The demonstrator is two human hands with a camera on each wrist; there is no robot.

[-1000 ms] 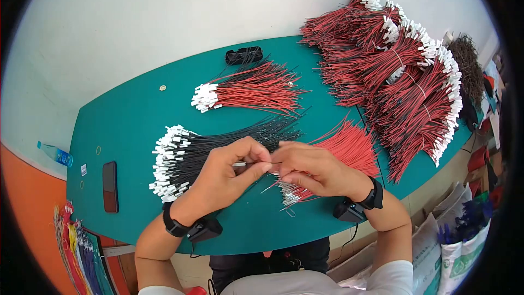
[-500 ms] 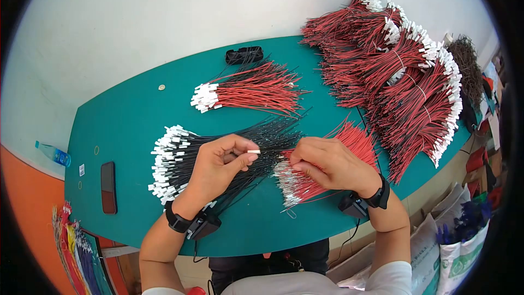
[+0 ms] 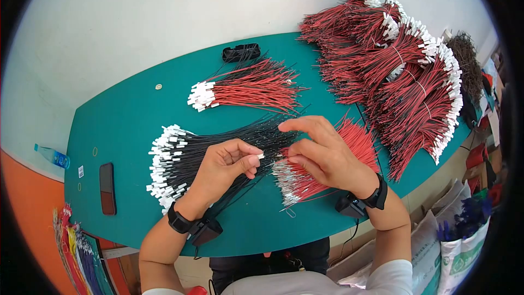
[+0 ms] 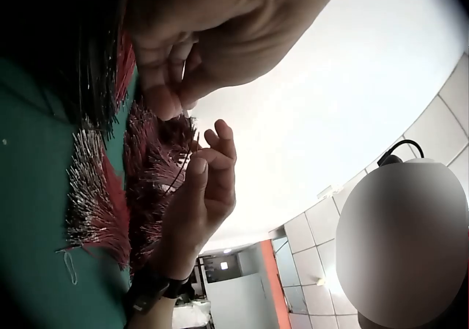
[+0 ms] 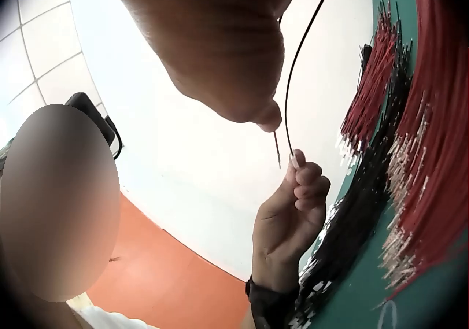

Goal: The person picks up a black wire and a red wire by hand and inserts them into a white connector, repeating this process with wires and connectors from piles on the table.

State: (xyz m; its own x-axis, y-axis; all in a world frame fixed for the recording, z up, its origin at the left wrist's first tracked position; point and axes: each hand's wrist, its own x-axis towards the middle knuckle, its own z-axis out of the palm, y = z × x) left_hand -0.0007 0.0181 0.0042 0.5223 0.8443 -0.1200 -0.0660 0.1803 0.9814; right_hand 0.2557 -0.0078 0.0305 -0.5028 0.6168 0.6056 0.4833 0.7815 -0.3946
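Note:
Over the black wires, my left hand [image 3: 225, 165] pinches a small white connector [image 3: 261, 156] between thumb and index finger. A black wire [image 5: 292, 80] rises from that connector in a curve in the right wrist view. My right hand [image 3: 322, 155] is just to the right, index finger raised, over the edge of the red wires. Between its fingertips it pinches a thin wire [image 5: 278, 153] whose bare end points toward the connector, a small gap away. Beneath the hands lie the bundle of black wires with white connectors [image 3: 169, 153] and the loose red wires [image 3: 357, 145].
A red and black wire bundle [image 3: 256, 87] lies farther back, near a black case [image 3: 240, 53]. Large tied bundles [image 3: 393, 71] are heaped at the right. A phone [image 3: 107, 188] and a bottle [image 3: 52, 155] are at the left of the green table [image 3: 131, 114].
My hands were together at first, then drew apart with the connector in the left. Now the right hand's index finger has lifted, and a wire end shows in its grip.

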